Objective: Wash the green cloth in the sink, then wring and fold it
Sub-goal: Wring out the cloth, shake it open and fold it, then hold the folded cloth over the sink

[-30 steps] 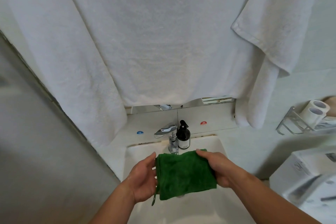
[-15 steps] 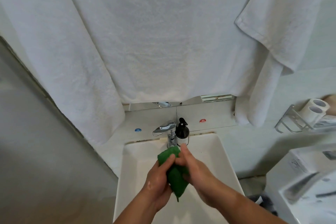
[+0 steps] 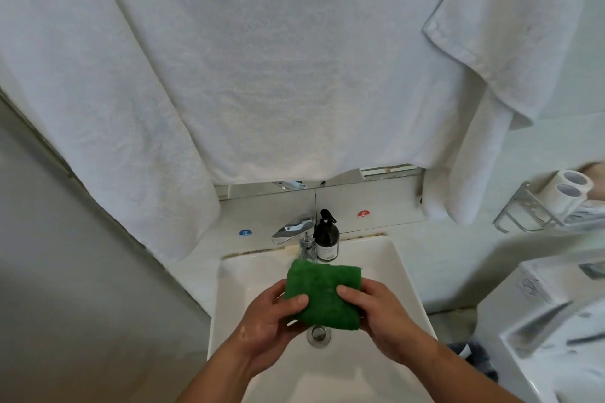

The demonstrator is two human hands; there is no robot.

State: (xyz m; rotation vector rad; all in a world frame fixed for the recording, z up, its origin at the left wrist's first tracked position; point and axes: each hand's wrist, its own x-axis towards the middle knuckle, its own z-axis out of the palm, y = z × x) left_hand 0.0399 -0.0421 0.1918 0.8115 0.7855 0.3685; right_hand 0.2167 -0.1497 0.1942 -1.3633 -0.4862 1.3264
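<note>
Above the sink (image 3: 406, 285), both hands close on the green cloth (image 3: 322, 296): left hand (image 3: 270, 321) and right hand (image 3: 376, 312) pinch its near corners, apparently folded, over the drain (image 3: 318, 334).

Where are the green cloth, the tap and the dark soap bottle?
green cloth (image 3: 322, 294): head view, middle of the folded face.
tap (image 3: 292, 230): head view, on the chrome lever.
dark soap bottle (image 3: 326, 237): head view, on the dark body above its label.

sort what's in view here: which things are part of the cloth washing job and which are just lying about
Part of the job: folded green cloth, left hand, right hand, white sink, chrome tap.

Lying about: black pump bottle, white hanging towels, toilet rolls.
</note>
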